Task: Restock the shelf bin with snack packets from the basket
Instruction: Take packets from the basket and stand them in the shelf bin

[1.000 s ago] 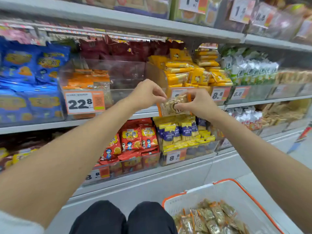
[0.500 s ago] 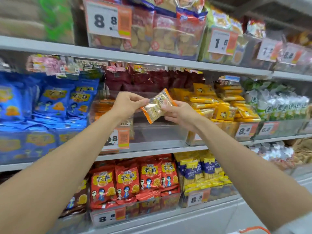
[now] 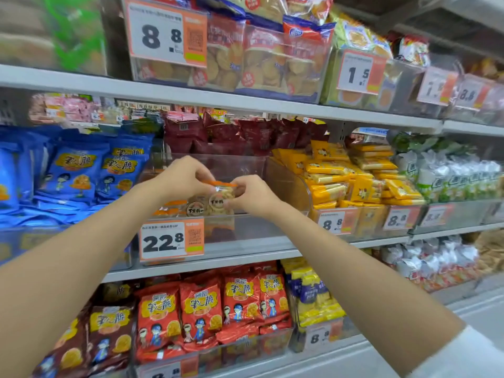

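Fingertips (image 3: 205,178) come first on my feed: my left hand (image 3: 181,179) and my right hand (image 3: 255,196) each pinch an upper corner of one small snack packet (image 3: 220,199), fingertips closed on the film just under its orange top seam. The packet hangs upright between the two pinches, inside the mouth of the clear shelf bin (image 3: 263,227) and low behind its front wall. I cannot tell whether its bottom edge touches the bin floor. Just below and left of my left fingers, a few matching packets (image 3: 174,210) lie in the bin, and I judge there is room for many more. The packet looks light and crinkly to me, its wrapper thin and a bit slick, and the round biscuits inside are probably brittle. So I would hold it by the sealed edges, not the middle, where a squeeze could crack them. Below my fingers the orange price tag (image 3: 171,241) fronts the bin. Outward to the right of my right hand sit yellow packets (image 3: 354,173) in the neighbouring bin. To the left of my left hand are blue bags (image 3: 79,170), and on the shelf beneath are red bags (image 3: 201,309). The basket is out of view.
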A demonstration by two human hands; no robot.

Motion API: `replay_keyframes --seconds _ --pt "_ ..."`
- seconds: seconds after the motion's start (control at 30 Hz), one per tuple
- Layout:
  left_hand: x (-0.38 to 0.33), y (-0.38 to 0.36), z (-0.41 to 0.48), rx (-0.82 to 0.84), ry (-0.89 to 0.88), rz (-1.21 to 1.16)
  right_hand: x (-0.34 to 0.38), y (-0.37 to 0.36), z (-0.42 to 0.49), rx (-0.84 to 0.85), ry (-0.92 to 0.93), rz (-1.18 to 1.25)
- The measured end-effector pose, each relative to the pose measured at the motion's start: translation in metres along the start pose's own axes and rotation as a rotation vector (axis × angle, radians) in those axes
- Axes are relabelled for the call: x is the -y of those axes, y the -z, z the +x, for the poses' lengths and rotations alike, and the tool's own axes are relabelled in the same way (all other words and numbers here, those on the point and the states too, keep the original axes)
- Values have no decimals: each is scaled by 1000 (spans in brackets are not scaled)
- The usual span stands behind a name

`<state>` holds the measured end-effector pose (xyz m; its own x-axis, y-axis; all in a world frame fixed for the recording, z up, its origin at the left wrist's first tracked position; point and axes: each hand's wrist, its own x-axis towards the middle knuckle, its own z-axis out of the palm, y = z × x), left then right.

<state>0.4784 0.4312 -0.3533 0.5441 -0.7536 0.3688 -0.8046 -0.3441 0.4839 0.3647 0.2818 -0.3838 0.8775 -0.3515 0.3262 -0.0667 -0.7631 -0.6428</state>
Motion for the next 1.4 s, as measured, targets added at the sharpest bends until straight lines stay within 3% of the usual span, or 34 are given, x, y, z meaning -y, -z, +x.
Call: replay_keyframes --seconds 0.17,0.37,0.47,0.73,0.93,1.13,1.3,1.4 --pt "24 -13 -2 101 66 127 -3 -10 5 73 -42 -134" --pt "22 -15 3 -56 48 39 0 -14 21 136 -183 -177" --pt "27 -15 8 -16 71 90 0 -22 25 184 -222 -139" --pt "45 -11 2 -138 129 111 0 -34 39 153 -205 4" --pt "44 -12 3 -117 133 119 4 -38 35 343 -213 -294" --pt "42 -11 -1 -142 183 190 4 -32 34 327 -295 15" --pt "41 -10 -1 -123 193 168 5 -33 29 355 -268 -75" --pt "38 -7 -4 -169 190 160 4 -32 29 211 -241 -107"
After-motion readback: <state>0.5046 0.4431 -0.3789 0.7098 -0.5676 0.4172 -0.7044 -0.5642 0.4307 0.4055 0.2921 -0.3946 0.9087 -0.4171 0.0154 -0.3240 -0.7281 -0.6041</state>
